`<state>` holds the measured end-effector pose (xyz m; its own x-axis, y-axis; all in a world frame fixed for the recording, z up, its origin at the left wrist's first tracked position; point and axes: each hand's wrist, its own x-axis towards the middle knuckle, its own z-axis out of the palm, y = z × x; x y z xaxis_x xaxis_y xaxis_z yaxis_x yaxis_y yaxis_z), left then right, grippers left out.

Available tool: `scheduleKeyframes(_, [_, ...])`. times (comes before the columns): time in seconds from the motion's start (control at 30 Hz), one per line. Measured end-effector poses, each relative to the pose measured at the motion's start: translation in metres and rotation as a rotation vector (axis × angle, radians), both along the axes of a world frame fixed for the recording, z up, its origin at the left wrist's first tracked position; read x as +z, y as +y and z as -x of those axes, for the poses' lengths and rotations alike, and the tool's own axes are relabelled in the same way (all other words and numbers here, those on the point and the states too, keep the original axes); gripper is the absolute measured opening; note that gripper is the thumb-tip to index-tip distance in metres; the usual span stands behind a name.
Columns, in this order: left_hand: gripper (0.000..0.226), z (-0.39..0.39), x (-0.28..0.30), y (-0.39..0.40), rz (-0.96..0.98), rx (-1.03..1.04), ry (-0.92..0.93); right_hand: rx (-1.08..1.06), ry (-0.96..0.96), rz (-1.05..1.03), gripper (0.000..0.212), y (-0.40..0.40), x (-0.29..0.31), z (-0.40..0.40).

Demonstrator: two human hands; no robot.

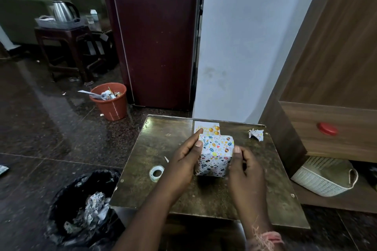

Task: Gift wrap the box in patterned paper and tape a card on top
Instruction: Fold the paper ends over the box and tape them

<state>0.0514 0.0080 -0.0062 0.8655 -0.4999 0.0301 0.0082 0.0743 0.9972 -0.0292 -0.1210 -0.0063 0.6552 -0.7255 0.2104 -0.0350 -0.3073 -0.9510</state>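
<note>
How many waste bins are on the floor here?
2: an orange bin by the dark door, and a black-lined bin left of the table's near corner. Others may sit out of view.

wrapped box [215, 154] upright on table, card [207, 128] behind

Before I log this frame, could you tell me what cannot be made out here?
- Card, head view: near half hidden behind the box; its print is too small to read.
- Box sides: covered by the left hand and right hand.
- Tape: loose end too small.
</note>
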Motion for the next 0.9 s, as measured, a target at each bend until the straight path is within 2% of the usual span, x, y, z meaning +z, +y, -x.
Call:
scheduleKeyframes(0.17, [0.057,0.002,0.003,0.0,-0.033,0.01,-0.11,-0.03,-0.091,0.052,0.038,0.002,0.006,-0.001])
scheduleKeyframes(0.33, [0.053,0.004,0.002,0.0,-0.132,0.053,-0.156,-0.032,0.008,0.089,0.036,-0.004,0.001,-0.005])
scheduleKeyframes(0.43, [0.047,0.004,0.004,0.002,-0.146,0.076,-0.113,-0.035,0.033,0.066,0.036,-0.003,0.003,-0.004])
scheduleKeyframes(0.6, [0.026,-0.006,0.01,0.036,-0.187,0.36,-0.073,-0.094,-0.031,0.13,0.031,-0.001,0.0,-0.007])
scheduleKeyframes(0.7, [0.041,-0.013,-0.001,0.066,-0.385,0.385,-0.025,-0.138,-0.107,0.235,0.024,0.004,0.005,-0.008])
scheduleKeyframes(0.83, [0.09,-0.022,-0.022,0.095,-0.863,0.227,-0.086,-0.112,-0.185,0.409,0.015,0.021,0.014,-0.003])
scheduleKeyframes(0.9, [0.094,-0.02,-0.027,0.097,-1.012,0.159,-0.128,-0.066,-0.217,0.479,0.015,0.032,0.016,-0.002])
